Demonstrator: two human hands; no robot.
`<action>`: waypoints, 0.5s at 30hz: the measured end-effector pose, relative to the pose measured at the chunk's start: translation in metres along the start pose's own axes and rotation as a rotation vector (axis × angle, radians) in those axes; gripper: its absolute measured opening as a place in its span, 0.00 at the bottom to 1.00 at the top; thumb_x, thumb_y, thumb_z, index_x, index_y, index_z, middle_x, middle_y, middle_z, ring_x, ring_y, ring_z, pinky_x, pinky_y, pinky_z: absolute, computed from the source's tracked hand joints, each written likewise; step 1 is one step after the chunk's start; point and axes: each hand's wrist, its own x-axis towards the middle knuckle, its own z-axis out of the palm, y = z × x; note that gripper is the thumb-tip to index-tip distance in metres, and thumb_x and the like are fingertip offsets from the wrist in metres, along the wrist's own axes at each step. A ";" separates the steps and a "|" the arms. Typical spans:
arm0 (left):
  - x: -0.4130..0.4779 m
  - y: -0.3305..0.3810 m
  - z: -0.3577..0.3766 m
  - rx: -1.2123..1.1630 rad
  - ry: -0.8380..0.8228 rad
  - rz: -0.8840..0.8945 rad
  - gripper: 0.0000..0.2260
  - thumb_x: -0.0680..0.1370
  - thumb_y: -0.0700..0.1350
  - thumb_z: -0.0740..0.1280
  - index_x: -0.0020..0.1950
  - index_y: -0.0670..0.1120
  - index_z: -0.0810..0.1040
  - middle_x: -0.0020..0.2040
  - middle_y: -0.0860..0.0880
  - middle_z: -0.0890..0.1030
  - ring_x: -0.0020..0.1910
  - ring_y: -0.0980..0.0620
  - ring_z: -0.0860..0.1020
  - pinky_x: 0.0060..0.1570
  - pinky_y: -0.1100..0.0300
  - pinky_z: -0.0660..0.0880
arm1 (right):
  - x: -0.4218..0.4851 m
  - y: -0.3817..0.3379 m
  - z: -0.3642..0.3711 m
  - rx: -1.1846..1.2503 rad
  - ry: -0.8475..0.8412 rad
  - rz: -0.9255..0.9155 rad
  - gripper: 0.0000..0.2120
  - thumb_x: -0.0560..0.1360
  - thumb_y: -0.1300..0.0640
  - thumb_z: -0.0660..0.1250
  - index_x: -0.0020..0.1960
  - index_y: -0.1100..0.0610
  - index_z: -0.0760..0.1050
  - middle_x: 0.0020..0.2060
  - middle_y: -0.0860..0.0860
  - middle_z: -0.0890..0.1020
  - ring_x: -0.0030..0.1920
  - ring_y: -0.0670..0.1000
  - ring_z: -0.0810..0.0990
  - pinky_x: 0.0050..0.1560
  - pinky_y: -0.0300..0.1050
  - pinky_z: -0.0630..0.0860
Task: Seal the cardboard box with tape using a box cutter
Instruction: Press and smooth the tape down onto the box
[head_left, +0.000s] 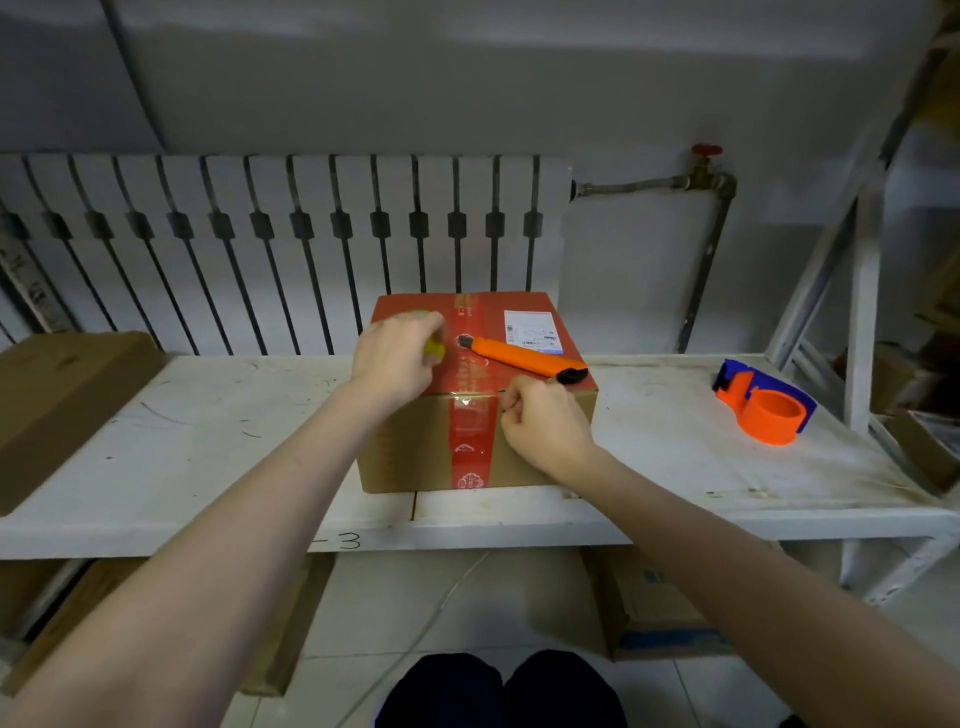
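Observation:
A cardboard box (410, 447) with a red printed top stands on the white shelf (208, 415). A strip of red tape (470, 441) runs over its top and down the front face. An orange box cutter (522, 358) lies diagonally on the box top, beside a white shipping label (532, 326). My left hand (395, 358) is over the left of the box top, closed around a small yellow object (435, 349), most of it hidden. My right hand (545, 426) is at the front top edge, fingers pinched at the tape's right side.
An orange and blue tape dispenser (763, 402) sits on the shelf at the right. A brown carton (62, 400) lies at the left end. A white radiator (285, 249) stands behind. More cartons (660, 613) rest on the floor below, and a white rack frame (865, 312) rises at the right.

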 end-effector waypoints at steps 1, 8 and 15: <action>0.002 -0.003 0.004 0.007 -0.040 0.005 0.08 0.74 0.40 0.67 0.52 0.48 0.73 0.55 0.49 0.79 0.56 0.44 0.77 0.56 0.48 0.71 | 0.000 0.001 0.002 0.009 -0.002 0.002 0.04 0.73 0.61 0.61 0.45 0.54 0.73 0.40 0.52 0.81 0.40 0.54 0.79 0.37 0.48 0.77; 0.005 -0.021 0.022 0.058 -0.071 -0.025 0.17 0.73 0.37 0.68 0.59 0.51 0.74 0.66 0.45 0.66 0.67 0.41 0.67 0.72 0.44 0.57 | -0.004 0.001 0.020 0.199 -0.029 0.090 0.04 0.74 0.59 0.63 0.48 0.54 0.70 0.36 0.49 0.81 0.38 0.50 0.80 0.40 0.49 0.79; 0.001 -0.026 0.022 0.110 -0.136 -0.013 0.34 0.75 0.38 0.66 0.76 0.53 0.55 0.76 0.44 0.59 0.75 0.42 0.58 0.74 0.45 0.52 | -0.008 -0.005 0.025 0.491 0.021 0.205 0.07 0.71 0.62 0.66 0.43 0.52 0.70 0.32 0.51 0.77 0.36 0.49 0.78 0.45 0.51 0.80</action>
